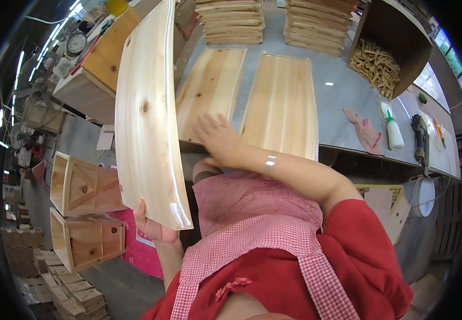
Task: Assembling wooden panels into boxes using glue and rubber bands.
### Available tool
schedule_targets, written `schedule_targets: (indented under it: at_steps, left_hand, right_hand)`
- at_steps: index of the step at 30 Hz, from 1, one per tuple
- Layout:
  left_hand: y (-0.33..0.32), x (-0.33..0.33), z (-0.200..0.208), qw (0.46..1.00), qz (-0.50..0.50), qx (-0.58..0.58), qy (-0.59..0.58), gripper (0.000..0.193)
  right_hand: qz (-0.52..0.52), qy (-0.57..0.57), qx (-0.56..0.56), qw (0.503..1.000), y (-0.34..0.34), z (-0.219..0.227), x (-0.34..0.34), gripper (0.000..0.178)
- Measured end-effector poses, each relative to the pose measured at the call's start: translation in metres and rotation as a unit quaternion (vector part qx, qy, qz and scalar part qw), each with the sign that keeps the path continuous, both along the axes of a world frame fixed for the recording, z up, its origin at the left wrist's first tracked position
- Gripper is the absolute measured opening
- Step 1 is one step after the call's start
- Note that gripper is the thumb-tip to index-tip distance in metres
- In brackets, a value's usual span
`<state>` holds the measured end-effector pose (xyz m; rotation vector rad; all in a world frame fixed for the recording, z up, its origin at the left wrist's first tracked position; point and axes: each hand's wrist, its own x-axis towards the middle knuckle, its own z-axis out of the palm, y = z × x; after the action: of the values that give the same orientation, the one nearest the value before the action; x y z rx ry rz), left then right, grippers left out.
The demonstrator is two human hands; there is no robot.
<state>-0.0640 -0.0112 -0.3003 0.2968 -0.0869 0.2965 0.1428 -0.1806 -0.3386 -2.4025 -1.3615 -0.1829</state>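
Note:
My left hand (156, 226) grips the lower end of a long pale wooden panel (144, 122), which stands tilted up on the left. A bead of white glue runs along the panel's right edge and thickens at its bottom corner. My right hand (220, 138) is slightly blurred, with fingers spread and nothing in them. It reaches left across my body, near the front end of a second wooden panel (212, 80) lying on the table. Beside that one lies a third wooden panel (281, 101); light lines edge both.
Two panel stacks (231, 21) stand at the back of the grey table (329, 106). At right are a cardboard box (409, 32) of wooden strips, pink cloth (367, 130), a glue bottle (394, 132) and a power tool (420, 136). Wooden boxes (95, 184) stand on the left.

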Motion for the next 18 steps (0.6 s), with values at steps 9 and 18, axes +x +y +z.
schedule_targets:
  at_steps: [9,18]
  left_hand:
    - [-0.028,0.06,0.002,0.977,0.008,0.164,0.139,0.066]
    - [-0.06,0.098,-0.003,0.906,0.028,0.368,0.207,0.06]
  right_hand:
    - [-0.109,0.0,-0.118,0.987,-0.165,-0.037,-0.021,0.091]
    - [-0.167,0.022,-0.039,0.985,-0.172,-0.041,-0.062,0.073]
